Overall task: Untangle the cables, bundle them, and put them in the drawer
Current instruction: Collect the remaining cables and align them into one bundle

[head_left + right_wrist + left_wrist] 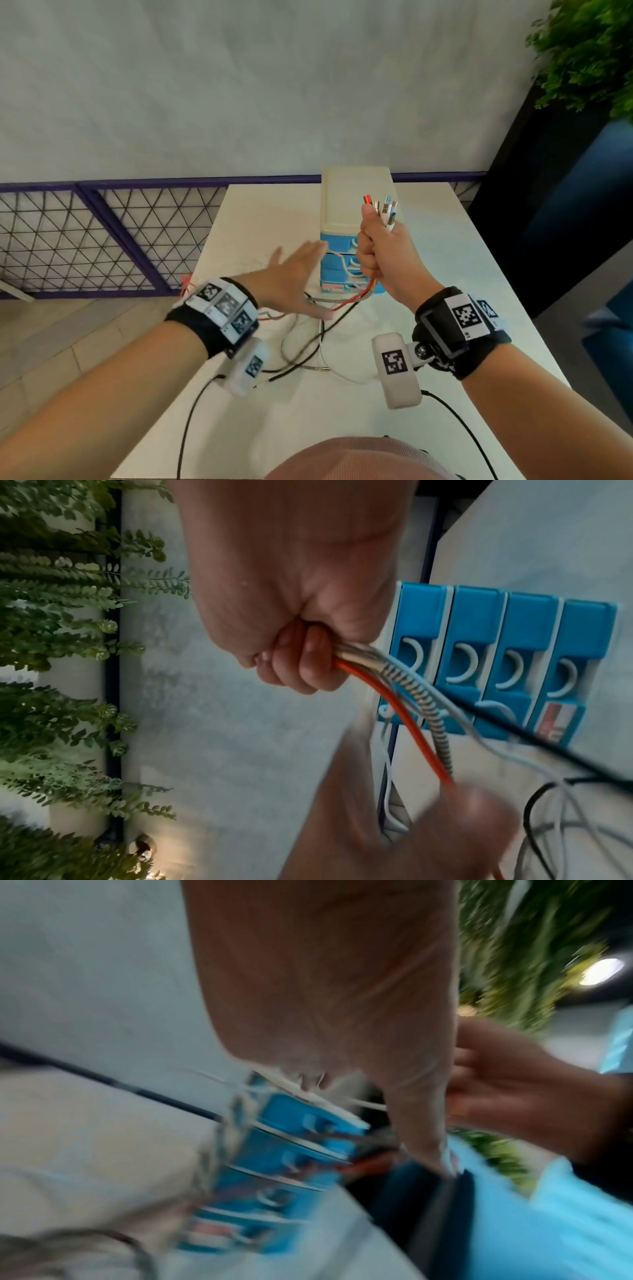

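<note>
Several cables [342, 301] were gripped by their plug ends in the right hand [380, 253] so their tails hung to the worktop [445, 274], while the left hand [291, 277], fingers spread flat, reached among them beside the drawer unit [352, 205], probably to separate them.

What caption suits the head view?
Right hand grips gathered cables before the blue drawers; left hand open.

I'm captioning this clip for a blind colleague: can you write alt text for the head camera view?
A person's right hand grips a bunch of cables, plug ends up, above a white table; the open left hand reaches across the loose ends trailing below. Behind stands a small blue drawer unit, all drawers closed.
</note>
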### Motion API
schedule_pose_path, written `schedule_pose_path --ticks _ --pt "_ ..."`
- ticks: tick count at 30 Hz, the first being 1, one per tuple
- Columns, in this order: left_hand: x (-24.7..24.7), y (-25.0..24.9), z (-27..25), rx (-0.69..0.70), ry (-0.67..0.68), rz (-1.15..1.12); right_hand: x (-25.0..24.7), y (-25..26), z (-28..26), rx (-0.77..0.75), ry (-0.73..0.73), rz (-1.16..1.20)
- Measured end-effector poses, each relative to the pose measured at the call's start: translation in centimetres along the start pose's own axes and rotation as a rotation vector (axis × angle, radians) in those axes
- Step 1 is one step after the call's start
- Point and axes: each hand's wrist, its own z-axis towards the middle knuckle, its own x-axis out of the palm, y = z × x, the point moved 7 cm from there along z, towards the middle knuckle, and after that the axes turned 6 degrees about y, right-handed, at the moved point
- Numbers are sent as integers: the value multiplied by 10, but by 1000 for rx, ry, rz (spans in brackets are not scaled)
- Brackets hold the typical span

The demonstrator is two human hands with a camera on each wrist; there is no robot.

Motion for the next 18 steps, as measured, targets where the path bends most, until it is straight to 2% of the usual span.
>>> schedule_pose_path --ticks 3,5,7,10,13,18 --pt "-10 -66 -1 270 -246 -324 7 3 2 -10 -15 83" --pt "-13 -73 -2 288 -355 -539 5 8 2 -21 -47 171" --pt "-9 -70 -3 269 -405 -547 -1 13 2 -41 -69 229" --pt "-7 -69 -4 295 -386 -528 -7 16 1 -73 -96 294" --pt "-4 -66 -3 325 -274 -699 -5 13 0 -84 -102 318" --pt "0 -72 -9 348 -244 -756 -3 1 3 -57 -116 408"
